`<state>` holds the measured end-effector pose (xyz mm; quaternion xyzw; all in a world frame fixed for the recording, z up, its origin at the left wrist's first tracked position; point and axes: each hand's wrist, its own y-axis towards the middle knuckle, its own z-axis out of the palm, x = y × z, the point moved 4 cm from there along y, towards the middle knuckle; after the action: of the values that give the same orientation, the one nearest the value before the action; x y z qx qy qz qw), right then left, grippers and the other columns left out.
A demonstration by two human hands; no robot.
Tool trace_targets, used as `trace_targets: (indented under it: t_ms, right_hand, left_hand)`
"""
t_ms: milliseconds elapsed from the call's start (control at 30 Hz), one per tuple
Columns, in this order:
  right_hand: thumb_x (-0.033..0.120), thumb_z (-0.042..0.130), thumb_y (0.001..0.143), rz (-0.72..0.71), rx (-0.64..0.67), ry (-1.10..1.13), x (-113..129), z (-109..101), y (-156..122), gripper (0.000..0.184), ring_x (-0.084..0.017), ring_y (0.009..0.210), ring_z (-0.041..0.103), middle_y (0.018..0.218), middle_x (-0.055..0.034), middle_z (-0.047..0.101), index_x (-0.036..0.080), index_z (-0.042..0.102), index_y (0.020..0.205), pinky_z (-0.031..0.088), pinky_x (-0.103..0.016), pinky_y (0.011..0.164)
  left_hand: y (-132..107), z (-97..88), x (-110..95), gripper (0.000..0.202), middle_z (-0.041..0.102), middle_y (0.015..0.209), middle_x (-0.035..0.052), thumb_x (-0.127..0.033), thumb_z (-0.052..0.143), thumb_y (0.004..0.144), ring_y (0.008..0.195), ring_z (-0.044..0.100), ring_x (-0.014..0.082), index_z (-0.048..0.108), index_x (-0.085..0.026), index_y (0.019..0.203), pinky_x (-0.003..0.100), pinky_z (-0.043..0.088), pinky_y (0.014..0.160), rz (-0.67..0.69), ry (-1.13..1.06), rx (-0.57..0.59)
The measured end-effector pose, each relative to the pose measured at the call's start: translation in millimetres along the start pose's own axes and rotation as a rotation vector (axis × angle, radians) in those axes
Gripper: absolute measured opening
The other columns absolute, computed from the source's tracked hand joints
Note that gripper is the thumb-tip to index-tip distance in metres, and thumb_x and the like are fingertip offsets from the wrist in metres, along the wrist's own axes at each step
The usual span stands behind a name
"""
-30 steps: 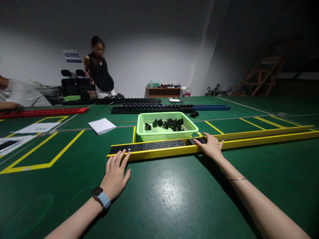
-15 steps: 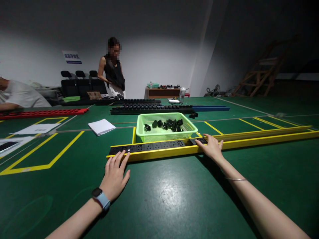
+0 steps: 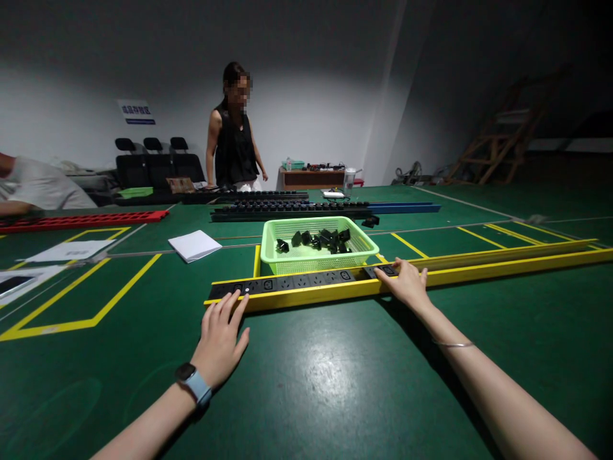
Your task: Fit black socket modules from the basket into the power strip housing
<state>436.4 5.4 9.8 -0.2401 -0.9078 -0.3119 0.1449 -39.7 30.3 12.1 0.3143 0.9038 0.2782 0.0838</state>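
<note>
A long yellow channel (image 3: 297, 298) lies across the table in front of me, its left part filled with a row of black socket modules (image 3: 301, 281). My left hand (image 3: 223, 335) rests its fingertips on the left end of the channel, fingers extended and thumb apart, gripping nothing. At the channel's middle, my right hand (image 3: 407, 281) has thumb and fingers on a black socket module (image 3: 387, 271) seated inside the rails. A narrow gap parts that module from the row on its left. Beyond the channel stands a light green basket (image 3: 320, 262) holding several loose black modules (image 3: 328, 239).
White paper (image 3: 195, 245) lies to the left of the basket. Black strips (image 3: 287, 211) and a blue channel (image 3: 407, 207) lie farther back. A red channel (image 3: 86, 220) is at far left, near a seated person's sleeve (image 3: 48, 182). Another person (image 3: 234, 140) stands across the table.
Both my hands and the channel hold almost still. The standing person has shifted right, straightened up and lowered their arms to the sides.
</note>
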Motion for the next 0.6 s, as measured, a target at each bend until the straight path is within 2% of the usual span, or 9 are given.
trace_targets:
  t_ms: [600]
  right_hand:
    - [0.068,0.051,0.072,0.018,0.036,-0.044,-4.2,3.7,4.3,0.067,-0.035,0.119,0.048,0.12,-0.0185,0.059,0.012,0.053,0.109,0.006,-0.06,0.108]
  left_hand:
    - [-0.3,0.7,0.4,0.056,0.04,0.144,0.0151,-0.026,0.047,0.088,0.133,0.033,0.0315,0.034,-0.017,0.142,0.052,0.027,0.109,0.005,0.006,-0.001]
